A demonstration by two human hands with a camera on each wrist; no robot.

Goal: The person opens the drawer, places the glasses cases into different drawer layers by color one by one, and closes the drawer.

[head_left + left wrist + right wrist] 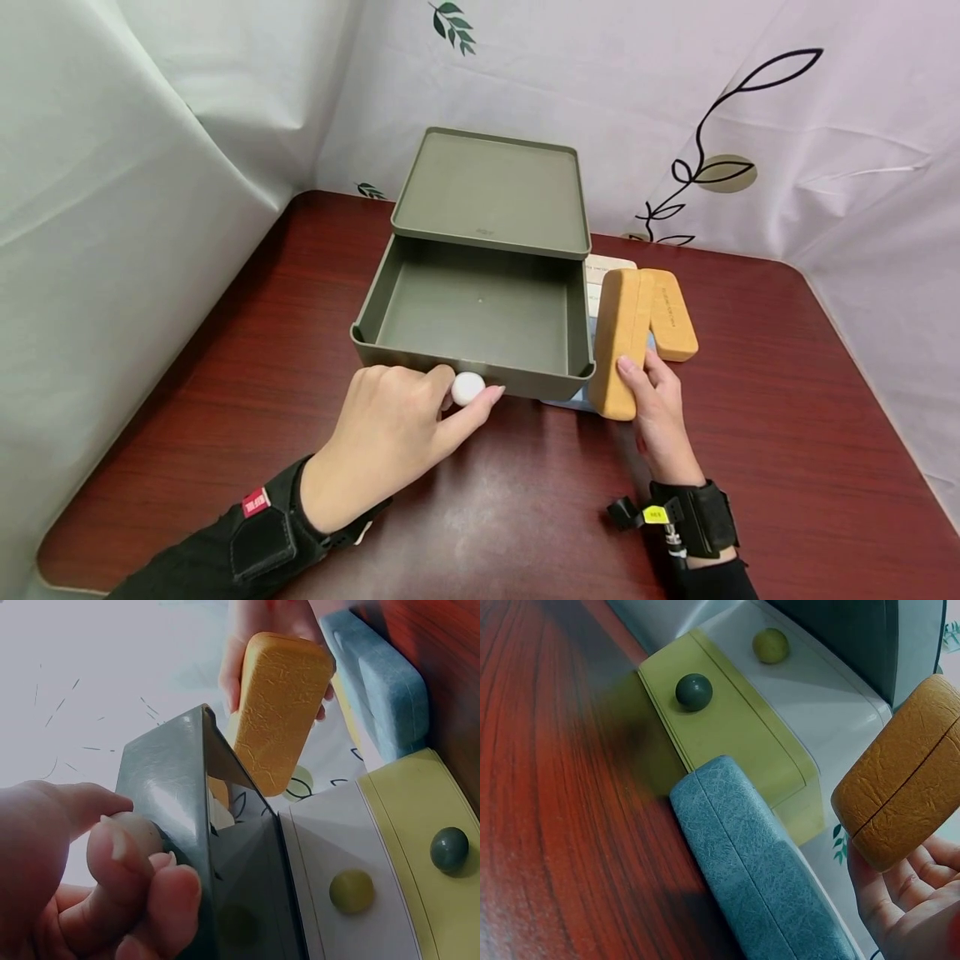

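A small drawer unit stands on the table, its grey-green top drawer (480,308) pulled out and bare inside. My left hand (397,417) pinches the round white knob (468,388) on that drawer's front. To the right of the drawer, my right hand (660,408) grips a mustard-orange glasses case (619,342) by its lower end, thumb on the near side. The case is tilted on end and closed. Another orange case (675,321) lies just behind it. A blue case (742,855) rests on the table beside the unit, mostly hidden in the head view.
Below the open drawer are a white drawer (832,682) with an olive knob (770,646) and a yellow-green drawer (727,727) with a dark green knob (694,692). Pale cases (609,268) lie right of the unit. White curtains (637,100) hang behind the reddish-brown table (787,400).
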